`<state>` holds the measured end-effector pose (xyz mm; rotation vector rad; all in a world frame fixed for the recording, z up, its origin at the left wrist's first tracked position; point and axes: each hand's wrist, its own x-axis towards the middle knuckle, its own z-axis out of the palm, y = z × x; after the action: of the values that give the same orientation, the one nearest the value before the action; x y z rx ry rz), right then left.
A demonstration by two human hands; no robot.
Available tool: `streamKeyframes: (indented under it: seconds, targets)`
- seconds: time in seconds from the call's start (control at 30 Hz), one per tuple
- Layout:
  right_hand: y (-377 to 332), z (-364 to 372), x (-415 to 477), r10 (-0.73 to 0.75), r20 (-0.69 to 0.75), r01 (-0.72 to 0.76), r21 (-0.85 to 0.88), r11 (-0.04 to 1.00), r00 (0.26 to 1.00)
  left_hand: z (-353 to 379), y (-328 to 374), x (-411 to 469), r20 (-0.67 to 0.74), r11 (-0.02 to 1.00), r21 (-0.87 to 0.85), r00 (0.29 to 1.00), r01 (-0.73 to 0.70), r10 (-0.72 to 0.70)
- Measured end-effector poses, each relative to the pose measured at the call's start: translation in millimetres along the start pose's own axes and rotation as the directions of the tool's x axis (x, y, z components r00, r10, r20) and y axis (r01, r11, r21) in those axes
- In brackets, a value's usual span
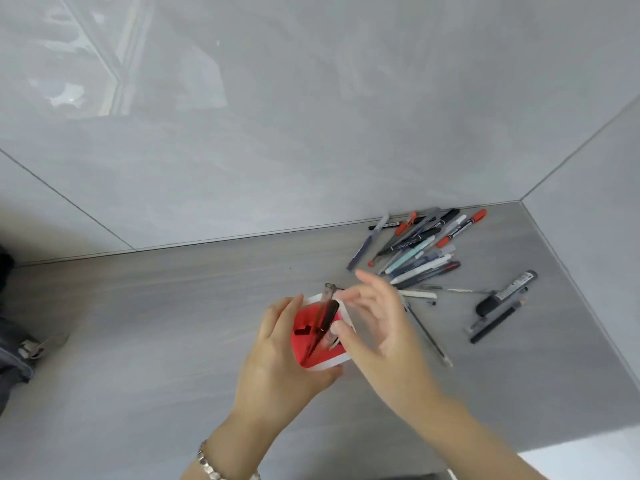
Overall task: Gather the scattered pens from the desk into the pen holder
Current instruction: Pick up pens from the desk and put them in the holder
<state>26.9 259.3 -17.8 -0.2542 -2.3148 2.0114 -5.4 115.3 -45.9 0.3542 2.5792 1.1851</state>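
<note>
A pen holder (313,355), red inside with a white rim, stands on the grey desk (156,341). My left hand (277,355) wraps around its left side. One dark pen (325,317) leans inside it, top end sticking out. My right hand (377,327) hovers just right of the holder with fingers spread and nothing in it. A pile of several pens (415,247) lies at the back right against the wall. Two thin pens (427,327) lie beside my right hand. Black markers (502,303) lie further right.
A glossy grey tiled wall (311,116) rises behind the desk and along its right side. A dark bag with a zip pull (20,348) sits at the left edge. The desk's front right edge (571,441) drops off to a lighter floor.
</note>
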Motion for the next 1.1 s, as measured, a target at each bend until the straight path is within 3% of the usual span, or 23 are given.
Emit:
streamKeyframes:
  seconds: [0.2,0.3,0.43,0.53,0.57,0.63,0.7,0.77,0.83,0.9,1.03,1.1]
  targets:
    - [14,-67,-27,0.203,0.273,-0.112,-0.313,0.943,0.94,13,44,5,0.115,0.987,-0.062,0.981,-0.149,0.155]
    - [20,-88,-33,0.187,0.168,-0.16,-0.162,0.974,0.968,31,73,5,0.234,0.978,-0.113,0.952,-0.174,0.196]
    - [31,-123,-38,0.102,-0.01,-0.103,-0.149,0.984,0.995,53,72,25,0.423,0.966,-0.162,0.87,-0.201,0.252]
    - [47,-156,-43,0.128,-0.209,-0.147,-0.076,0.986,0.969,79,49,54,0.324,0.923,0.129,0.895,-0.363,0.307]
    - [51,-167,-44,0.132,-0.269,-0.158,-0.08,0.984,0.954,91,42,63,0.295,0.881,0.225,0.891,-0.417,0.346]
    - [58,-186,-47,0.126,-0.344,-0.17,-0.103,0.98,0.93,117,37,74,0.371,0.769,0.424,0.867,-0.478,0.334]
    - [62,-200,-47,0.118,-0.37,-0.174,-0.121,0.977,0.922,145,37,82,0.482,0.544,0.58,0.794,-0.606,0.371]
    - [65,-208,-46,0.111,-0.373,-0.168,-0.126,0.978,0.921,160,41,82,0.562,0.384,0.607,0.717,-0.696,0.412]
    - [68,-212,-45,0.117,-0.365,-0.171,-0.118,0.978,0.924,165,41,82,0.579,0.295,0.616,0.674,-0.731,0.459]
    - [70,-213,-45,0.126,-0.35,-0.171,-0.101,0.98,0.928,162,34,83,0.534,0.288,0.651,0.693,-0.703,0.485]
    - [64,-207,-42,0.15,-0.31,-0.176,-0.056,0.983,0.939,139,5,91,0.349,0.442,0.723,0.833,-0.53,0.429]
    - [65,-202,-42,0.17,-0.284,-0.192,-0.053,0.98,0.944,128,-1,96,0.313,0.498,0.725,0.871,-0.477,0.379]
